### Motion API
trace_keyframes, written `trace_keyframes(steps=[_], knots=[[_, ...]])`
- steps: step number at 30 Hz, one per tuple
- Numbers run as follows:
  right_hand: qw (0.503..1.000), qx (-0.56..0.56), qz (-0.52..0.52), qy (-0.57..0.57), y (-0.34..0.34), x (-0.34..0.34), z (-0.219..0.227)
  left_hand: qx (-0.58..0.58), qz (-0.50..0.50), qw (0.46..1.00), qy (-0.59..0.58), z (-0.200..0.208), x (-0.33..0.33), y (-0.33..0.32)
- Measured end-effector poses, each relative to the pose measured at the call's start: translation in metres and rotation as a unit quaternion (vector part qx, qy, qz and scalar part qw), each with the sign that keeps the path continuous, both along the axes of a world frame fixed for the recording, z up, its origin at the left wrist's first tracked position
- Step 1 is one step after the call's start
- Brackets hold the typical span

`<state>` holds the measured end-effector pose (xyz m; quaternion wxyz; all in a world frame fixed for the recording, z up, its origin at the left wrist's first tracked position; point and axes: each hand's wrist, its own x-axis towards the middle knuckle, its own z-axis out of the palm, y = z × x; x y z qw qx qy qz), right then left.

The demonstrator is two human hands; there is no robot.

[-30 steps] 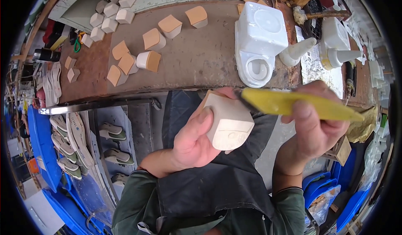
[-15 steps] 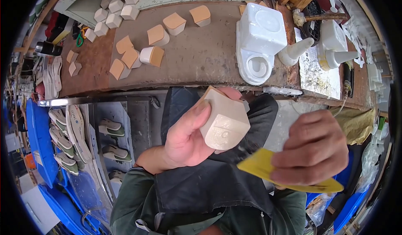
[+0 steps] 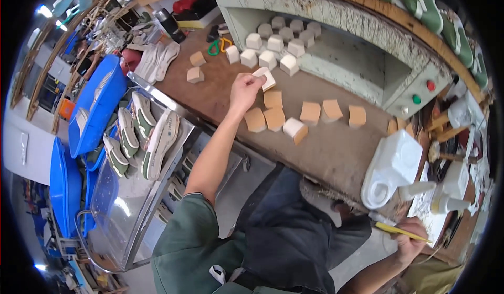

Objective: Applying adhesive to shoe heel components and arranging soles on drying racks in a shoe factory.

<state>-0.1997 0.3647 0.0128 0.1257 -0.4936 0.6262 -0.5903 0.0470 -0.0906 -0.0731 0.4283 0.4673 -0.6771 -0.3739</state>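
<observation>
My left hand [image 3: 244, 91] reaches out over the workbench, fingers and thumb closed on a cream shoe heel block [image 3: 264, 78]. The block is above the bench near the rows of pale heel blocks [image 3: 268, 59]; whether it touches the surface I cannot tell. Closer to me lie several heel blocks with tan tops [image 3: 274, 119], one of them tipped on its side [image 3: 295, 130]. At the lower right, my right hand [image 3: 411, 240] grips a yellow-handled brush [image 3: 401, 231]. Its pale tip points left, near the bench's front edge.
A pale green metal cabinet [image 3: 341, 66] with buttons stands at the back. White plastic glue container [image 3: 391, 163] and nozzle bottles [image 3: 454, 184] occupy the right. Blue bins [image 3: 100, 105] and a rack with green-and-white shoes [image 3: 127, 131] are at left. Scissors [image 3: 213, 47] lie beyond them.
My left hand has carried the wet-faced heel block from in front of me to the far bench. My right hand with the brush has moved lower right. The view has swung left.
</observation>
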Motion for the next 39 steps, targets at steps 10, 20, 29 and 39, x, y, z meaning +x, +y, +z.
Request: trace_keyframes(steps=[10,20,29,39], knots=[[0.998,0.051,-0.033,0.017,-0.008,-0.014,-0.034,-0.032,-0.119,0.972,-0.202,0.003,-0.012,-0.005],[0.956,0.106,-0.212,-0.175,-0.032,-0.011,-0.062,-0.115,-0.103,0.928,-0.338,0.045,-0.060,0.052],[0.967,0.157,-0.179,-0.089,-0.022,-0.017,-0.082,-0.188,-0.328,0.865,-0.330,0.004,-0.094,0.201],[0.923,0.172,-0.203,-0.279,-0.014,-0.020,-0.068,-0.078,-0.450,0.879,-0.138,-0.015,-0.071,0.193]])
